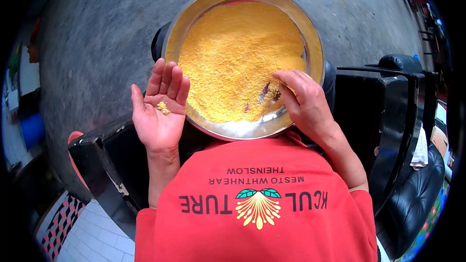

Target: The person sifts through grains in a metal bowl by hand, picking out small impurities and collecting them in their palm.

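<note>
A round metal basin (318, 48) holds a broad layer of yellow grain (238, 53), with part of the basin's bottom showing at the lower right. My left hand (162, 109) is palm up beside the basin's left rim, its fingers apart, with a small heap of yellow bits (163, 108) lying on the palm. Over the lower right part of the grain is my right hand (303, 97), thumb and fingers brought together. Whatever its fingertips hold, if anything, is too small to make out.
Black seating with worn edges (371, 111) stands to the right, and another black armrest (109, 165) is at the lower left. Grey concrete floor (107, 34) lies beyond the basin. A white cloth (420, 150) hangs at the far right.
</note>
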